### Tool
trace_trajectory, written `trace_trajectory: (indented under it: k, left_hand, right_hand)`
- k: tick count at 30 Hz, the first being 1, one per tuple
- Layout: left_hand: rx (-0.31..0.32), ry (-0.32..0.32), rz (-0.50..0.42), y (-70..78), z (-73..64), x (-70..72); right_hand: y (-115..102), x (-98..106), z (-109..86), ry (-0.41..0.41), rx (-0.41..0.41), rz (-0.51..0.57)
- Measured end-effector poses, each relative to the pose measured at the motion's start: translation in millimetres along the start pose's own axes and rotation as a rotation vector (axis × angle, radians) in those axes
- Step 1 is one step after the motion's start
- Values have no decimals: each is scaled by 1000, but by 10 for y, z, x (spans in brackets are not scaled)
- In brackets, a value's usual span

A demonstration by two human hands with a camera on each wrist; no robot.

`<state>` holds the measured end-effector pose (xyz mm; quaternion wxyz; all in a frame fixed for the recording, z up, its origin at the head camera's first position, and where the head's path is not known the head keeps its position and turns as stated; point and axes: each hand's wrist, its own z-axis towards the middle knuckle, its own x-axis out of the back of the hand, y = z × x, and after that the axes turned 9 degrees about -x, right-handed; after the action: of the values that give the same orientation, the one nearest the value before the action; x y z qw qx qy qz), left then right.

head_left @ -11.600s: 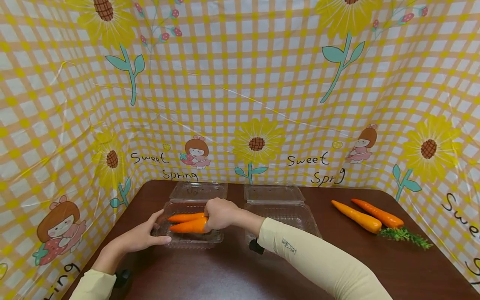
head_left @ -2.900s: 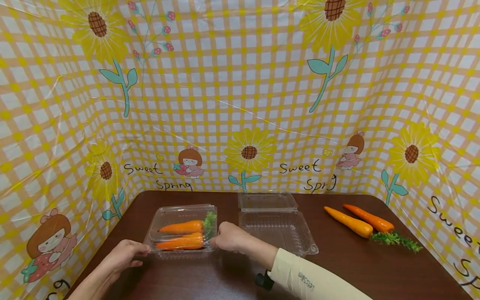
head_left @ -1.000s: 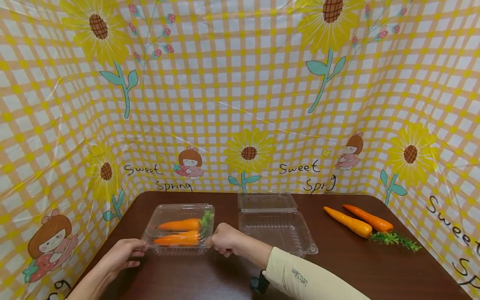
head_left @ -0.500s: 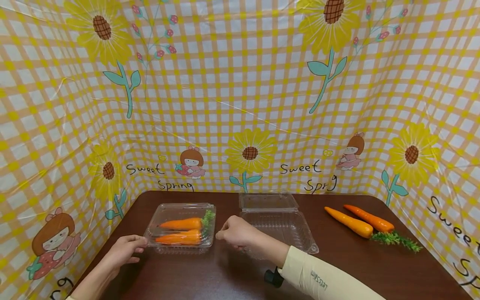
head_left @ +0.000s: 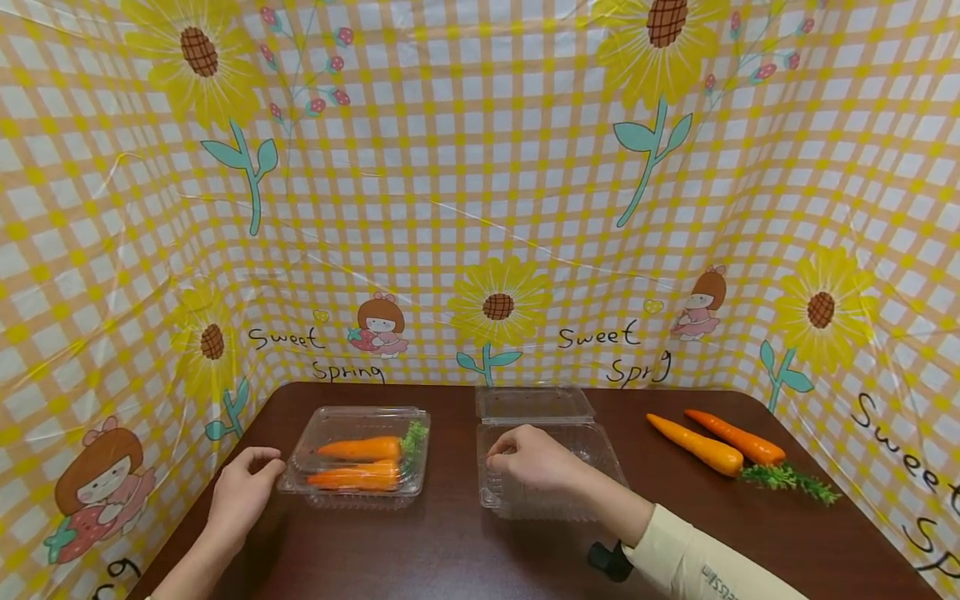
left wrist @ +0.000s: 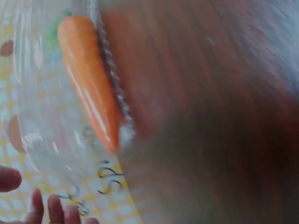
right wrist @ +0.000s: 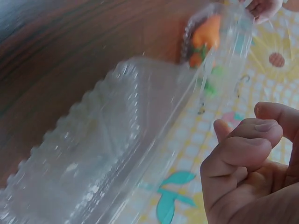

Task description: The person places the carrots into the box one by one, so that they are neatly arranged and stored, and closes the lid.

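A closed clear clamshell box (head_left: 303, 450) on the brown table holds two orange carrots (head_left: 358, 448), their green tops to the right. My left hand (head_left: 262, 462) lies just off its left edge with relaxed fingers and holds nothing. In the left wrist view one carrot (left wrist: 88, 79) shows through the box's plastic (left wrist: 42, 116), and my fingertips (left wrist: 46, 210) are apart from it. My right hand (head_left: 502, 454) hovers over the empty open clamshell box (head_left: 611, 471) with loosely curled fingers (right wrist: 243, 149), gripping nothing. In the right wrist view the empty box (right wrist: 107, 140) lies below the hand.
Two loose carrots (head_left: 703, 445) (head_left: 738, 437) with green tops lie on the table's right side. The empty box's lid (head_left: 534, 402) lies flat behind it. Sunflower-patterned sheeting (head_left: 480, 208) walls the table on three sides. Bare table (head_left: 450, 550) lies in front of the boxes.
My right hand let go of the closed box's right edge and moved right, over the empty box. My left hand came off the box's left edge. The closed box stayed put.
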<state>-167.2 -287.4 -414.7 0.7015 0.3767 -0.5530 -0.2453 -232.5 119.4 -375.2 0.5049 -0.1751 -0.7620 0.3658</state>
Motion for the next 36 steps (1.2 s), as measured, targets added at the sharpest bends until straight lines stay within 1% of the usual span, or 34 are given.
trace_trajectory:
  k: [3,6,10,13,18,20,22,25,28,30,32,36]
  left_hand:
    - [-81,72,55,143,-49,-63]
    - [-167,133,73,274,-80,-141]
    - [-269,184,71,436,-126,-252]
    - [-372,190,52,552,-176,-334]
    - [-573,172,7,708,-220,-492]
    - [-639,155,-12,768,-225,-567]
    - [-685,132,-31,830,-226,-647]
    - [-697,84,-59,932,-233,-763]
    - [-677,30,-73,1027,-256,-873]
    - [-658,-19,-75,1075,-282,-944]
    - [-639,-84,-73,1120,-315,-1015]
    - [-600,-243,-71,1191,-375,-1160]
  right_hand:
    - [77,106,-38,28,-16,5]
    - [130,203,-62,72,-24,3]
    - [205,304,-106,137,-40,-7]
    - [280,372,-146,168,-54,-12]
    - [422,500,-213,204,-71,-4]
    - [481,556,-240,214,-81,11]
    - [537,608,-268,226,-85,21]
    - [619,671,-301,238,-95,35]
    - [698,719,-332,235,-107,49]
    - [748,750,-351,238,-121,59]
    - [801,784,-374,239,-126,62]
    - [895,852,-423,255,-124,36]
